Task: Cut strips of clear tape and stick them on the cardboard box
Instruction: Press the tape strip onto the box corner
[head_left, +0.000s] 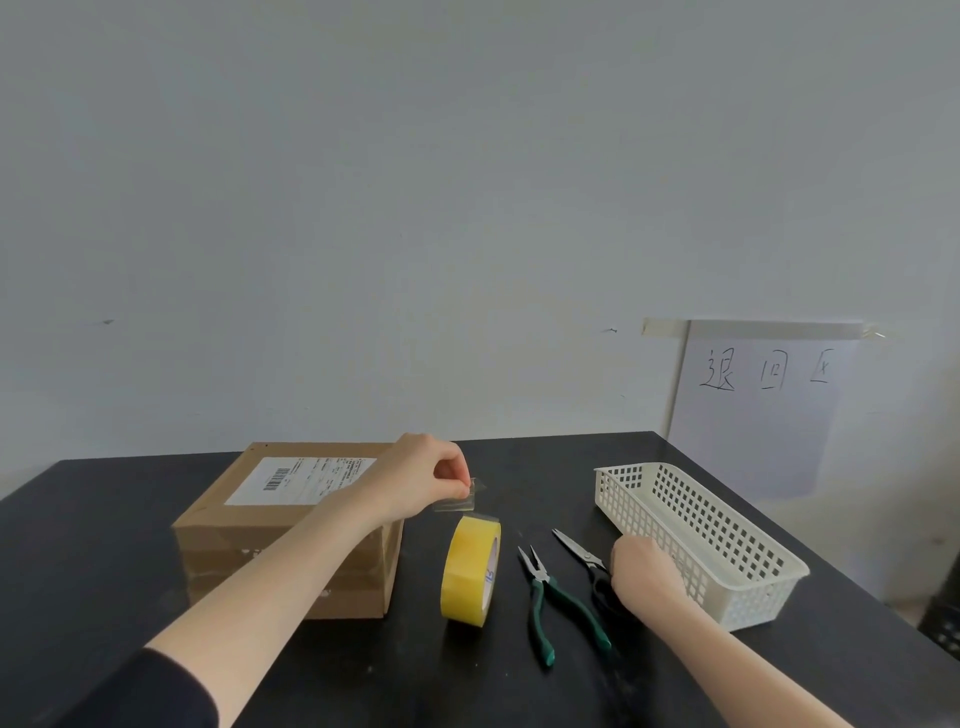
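Left hand (423, 475) pinching raised; right hand (644, 571) curled low.

L hand (423, 475) pinches clear tape strip (460, 500) above yellow roll (470, 571), beside cardboard box (291, 525). R hand (644, 574) on scissors (587, 564); pliers (553, 605), white basket (727, 540) nearby.

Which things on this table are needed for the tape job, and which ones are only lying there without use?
Needed for the job:
- tape roll, standing on edge
- tape end, pinched by the left hand
- scissors, under the right hand
- cardboard box

Only lying there:
- green-handled pliers
- white basket
- paper sign on the wall
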